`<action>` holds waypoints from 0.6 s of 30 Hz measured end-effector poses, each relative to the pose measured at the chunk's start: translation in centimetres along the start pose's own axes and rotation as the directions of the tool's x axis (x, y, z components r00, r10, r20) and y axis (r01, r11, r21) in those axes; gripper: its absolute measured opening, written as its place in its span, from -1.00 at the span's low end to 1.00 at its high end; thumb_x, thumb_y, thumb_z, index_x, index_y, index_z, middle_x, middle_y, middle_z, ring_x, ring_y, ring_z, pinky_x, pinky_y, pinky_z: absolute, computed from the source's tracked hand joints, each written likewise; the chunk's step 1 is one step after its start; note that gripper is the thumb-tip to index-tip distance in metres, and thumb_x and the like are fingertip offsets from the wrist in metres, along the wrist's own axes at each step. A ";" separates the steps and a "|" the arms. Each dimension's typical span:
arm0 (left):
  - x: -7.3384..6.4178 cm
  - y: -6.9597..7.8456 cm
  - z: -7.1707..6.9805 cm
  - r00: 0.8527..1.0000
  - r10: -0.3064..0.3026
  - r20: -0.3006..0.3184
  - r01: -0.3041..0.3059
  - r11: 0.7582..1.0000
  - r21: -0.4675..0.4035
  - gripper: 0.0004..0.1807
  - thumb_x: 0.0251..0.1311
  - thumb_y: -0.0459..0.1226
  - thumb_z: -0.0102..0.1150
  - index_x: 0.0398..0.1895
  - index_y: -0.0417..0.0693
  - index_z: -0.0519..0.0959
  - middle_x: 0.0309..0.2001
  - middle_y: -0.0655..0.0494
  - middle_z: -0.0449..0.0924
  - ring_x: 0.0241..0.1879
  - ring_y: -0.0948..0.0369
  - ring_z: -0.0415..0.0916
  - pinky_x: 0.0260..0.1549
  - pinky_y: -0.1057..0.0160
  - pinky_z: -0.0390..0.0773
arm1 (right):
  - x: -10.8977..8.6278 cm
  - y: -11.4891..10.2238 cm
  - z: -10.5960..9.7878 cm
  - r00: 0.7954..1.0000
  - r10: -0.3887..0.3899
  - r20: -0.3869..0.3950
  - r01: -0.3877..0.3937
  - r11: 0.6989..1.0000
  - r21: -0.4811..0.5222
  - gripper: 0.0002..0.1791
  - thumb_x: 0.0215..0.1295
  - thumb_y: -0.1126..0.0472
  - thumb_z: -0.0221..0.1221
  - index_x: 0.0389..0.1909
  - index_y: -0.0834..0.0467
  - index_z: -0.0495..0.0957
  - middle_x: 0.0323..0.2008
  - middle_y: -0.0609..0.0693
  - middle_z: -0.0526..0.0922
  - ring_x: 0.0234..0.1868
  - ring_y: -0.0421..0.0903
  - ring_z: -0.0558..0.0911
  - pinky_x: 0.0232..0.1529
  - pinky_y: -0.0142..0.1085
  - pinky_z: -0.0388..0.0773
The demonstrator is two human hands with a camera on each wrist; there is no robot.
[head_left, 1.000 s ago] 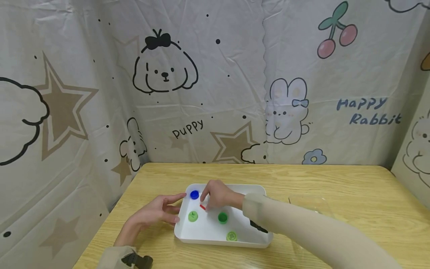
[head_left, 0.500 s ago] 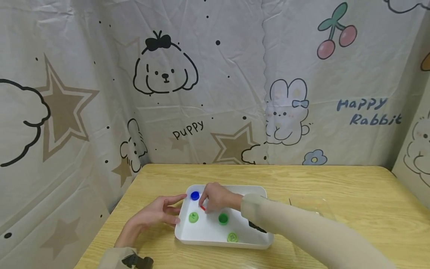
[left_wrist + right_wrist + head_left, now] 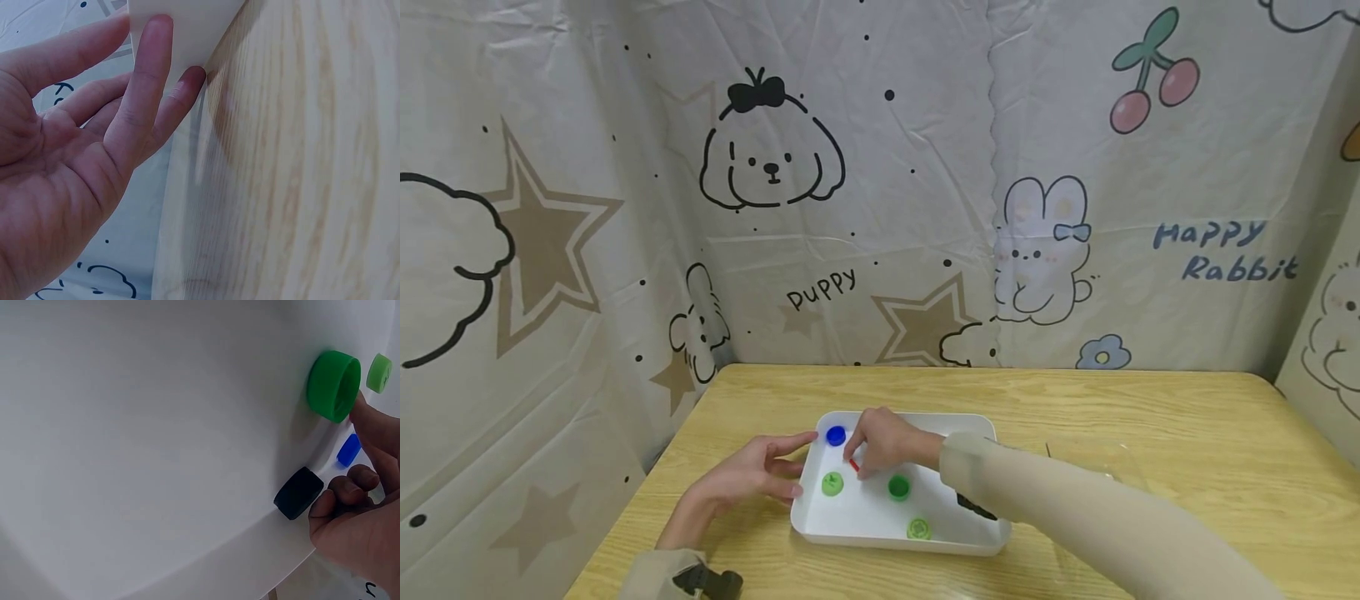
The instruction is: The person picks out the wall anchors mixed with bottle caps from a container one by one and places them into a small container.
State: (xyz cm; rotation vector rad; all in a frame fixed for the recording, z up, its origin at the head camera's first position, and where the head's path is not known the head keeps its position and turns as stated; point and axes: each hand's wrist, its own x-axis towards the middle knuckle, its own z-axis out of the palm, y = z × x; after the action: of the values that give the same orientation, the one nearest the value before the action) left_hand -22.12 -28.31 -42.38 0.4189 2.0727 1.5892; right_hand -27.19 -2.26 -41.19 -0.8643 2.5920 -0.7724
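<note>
In the head view my right hand [image 3: 883, 442] is over a shallow white tray [image 3: 865, 540], pinching a thin red piece [image 3: 854, 466] between thumb and index finger. Its kind is unclear, and the right wrist view does not show it. Around it lie a blue bottle cap [image 3: 836, 436], a light green cap [image 3: 832, 483], a darker green cap [image 3: 898, 487] and another light green cap [image 3: 918, 529]. A black cap [image 3: 299, 494] shows beside my curled right fingers in the right wrist view. My left hand [image 3: 748, 471], fingers extended, touches the tray's left wall [image 3: 187, 31].
The tray stands on a wooden table [image 3: 1187, 467]. To its right lies a clear plastic sheet or container [image 3: 1093, 454], partly behind my right sleeve [image 3: 1060, 508]. A printed curtain [image 3: 917, 183] hangs behind and at the sides.
My right index finger and thumb have closed in on the red piece, which shows less than before. The left hand, tray and caps stay practically where they were.
</note>
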 end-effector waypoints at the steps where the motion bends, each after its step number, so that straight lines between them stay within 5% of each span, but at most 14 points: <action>1: 0.0 0.0 0.0 1.000 0.000 0.000 0.000 1.000 0.000 -0.03 0.18 -0.49 0.40 0.64 -0.30 0.14 0.60 -0.35 0.06 0.43 -0.30 0.32 -0.01 -0.03 0.71 | 0.0 0.0 0.0 1.000 0.003 0.002 -0.003 1.000 0.002 -0.70 0.05 0.34 0.61 -0.17 0.04 0.88 -0.10 -0.10 0.83 -0.27 -0.22 0.51 -0.23 -0.40 0.43; 18: 0.0 0.1 0.1 1.000 -0.008 -0.007 0.008 1.000 0.007 -0.04 0.17 -0.49 0.41 0.64 -0.30 0.15 0.59 -0.38 0.09 0.43 -0.31 0.33 -0.02 -0.02 0.71 | -0.1 0.2 0.1 1.000 0.001 -0.005 -0.001 0.999 0.036 -0.71 0.04 0.37 0.60 -0.18 0.07 0.88 -0.14 -0.08 0.83 -0.29 -0.21 0.51 -0.26 -0.40 0.41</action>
State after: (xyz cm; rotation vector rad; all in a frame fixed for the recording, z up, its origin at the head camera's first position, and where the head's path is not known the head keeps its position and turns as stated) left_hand -22.07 -28.23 -42.26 0.4080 2.0827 1.5814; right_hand -27.12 -2.08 -41.40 -0.8513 2.5748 -0.8190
